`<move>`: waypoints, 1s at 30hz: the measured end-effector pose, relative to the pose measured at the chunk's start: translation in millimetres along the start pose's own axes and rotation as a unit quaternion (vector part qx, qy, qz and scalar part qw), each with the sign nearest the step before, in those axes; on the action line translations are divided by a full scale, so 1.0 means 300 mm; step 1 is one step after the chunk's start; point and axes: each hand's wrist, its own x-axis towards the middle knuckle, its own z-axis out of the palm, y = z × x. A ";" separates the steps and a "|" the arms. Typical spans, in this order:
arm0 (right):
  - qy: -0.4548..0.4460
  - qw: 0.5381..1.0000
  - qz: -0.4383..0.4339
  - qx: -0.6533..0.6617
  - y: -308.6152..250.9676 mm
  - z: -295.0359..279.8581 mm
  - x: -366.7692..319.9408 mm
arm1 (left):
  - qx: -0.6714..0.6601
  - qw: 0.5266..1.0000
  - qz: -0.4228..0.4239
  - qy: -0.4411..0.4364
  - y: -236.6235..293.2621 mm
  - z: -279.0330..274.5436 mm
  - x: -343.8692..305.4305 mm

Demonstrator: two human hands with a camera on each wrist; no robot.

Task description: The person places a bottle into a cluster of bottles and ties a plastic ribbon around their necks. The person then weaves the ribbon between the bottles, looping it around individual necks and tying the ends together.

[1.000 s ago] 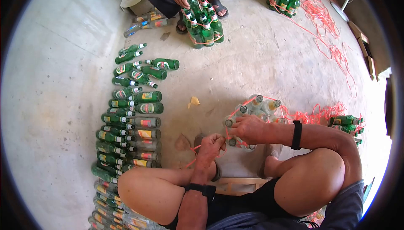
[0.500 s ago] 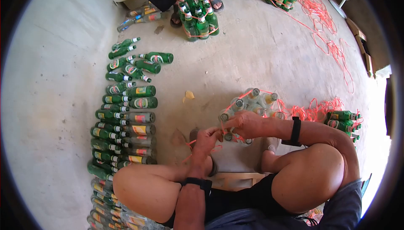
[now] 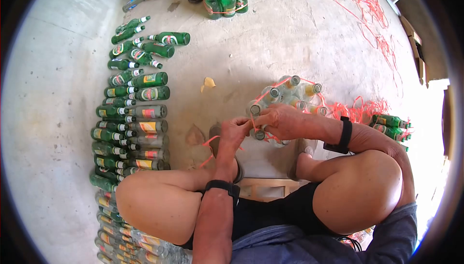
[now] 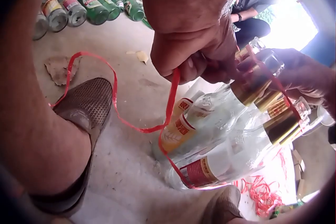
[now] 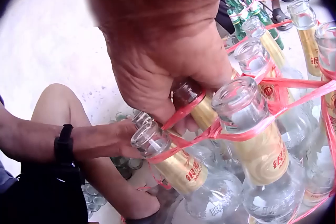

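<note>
A bundle of clear glass bottles (image 3: 290, 82) with gold neck labels stands upright, with red plastic twine (image 5: 291, 83) looped round the necks. At the bundle's near left side my left hand (image 3: 234, 132) grips the twine; a loose tail (image 4: 113, 85) hangs from its curled fingers in the left wrist view. My right hand (image 3: 285, 121) reaches over the bottles from the right and meets the left at the necks. In the right wrist view, its fingers bend round a dark-mouthed bottle neck (image 5: 186, 94) and pinch the twine beside it, partly hidden by the hand.
Rows of green bottles (image 3: 111, 148) and clear bottles (image 3: 150, 111) lie along the left. A tied green bundle (image 3: 224, 3) stands ahead by another person's feet. Tangled twine (image 3: 355, 111) and lying green bottles (image 3: 389, 131) are at the right. A low wooden stool (image 3: 266, 189) shows between the knees.
The head view has tipped downward, so the bottles and both hands sit higher and the other person is mostly cut off. My hands have come closer together at the necks.
</note>
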 end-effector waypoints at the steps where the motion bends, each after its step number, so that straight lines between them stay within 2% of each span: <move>1: 0.008 1.000 0.005 -0.017 -0.013 0.002 0.000 | -0.019 1.000 0.014 0.001 -0.005 0.012 0.001; 4: 0.017 0.998 0.001 -0.056 -0.007 0.019 0.006 | -0.016 0.999 0.030 0.002 -0.007 0.020 0.007; 7: -0.016 0.998 0.020 -0.048 -0.027 -0.007 0.007 | 0.003 0.999 0.049 -0.007 0.019 0.019 -0.004; 10: -0.001 0.993 -0.013 -0.120 -0.024 -0.015 0.004 | 0.007 0.998 0.064 -0.018 0.034 0.023 -0.006; 13: 0.057 0.984 -0.045 -0.163 -0.056 -0.065 0.002 | 0.011 0.997 0.072 -0.027 0.059 0.022 -0.013; 17: 0.055 0.987 -0.053 -0.142 -0.032 -0.069 0.000 | 0.000 0.997 0.075 -0.032 0.093 0.030 -0.032; 22: 0.074 0.993 -0.041 -0.080 -0.022 -0.057 -0.006 | -0.025 0.995 0.079 -0.049 0.052 0.002 -0.003; 28: 0.061 0.990 -0.067 -0.105 -0.044 -0.082 0.005 | -0.017 0.996 0.073 -0.046 0.052 -0.009 -0.008; 30: 0.066 0.993 -0.065 -0.073 -0.047 -0.084 0.005 | -0.014 0.996 0.073 -0.044 0.060 -0.006 -0.010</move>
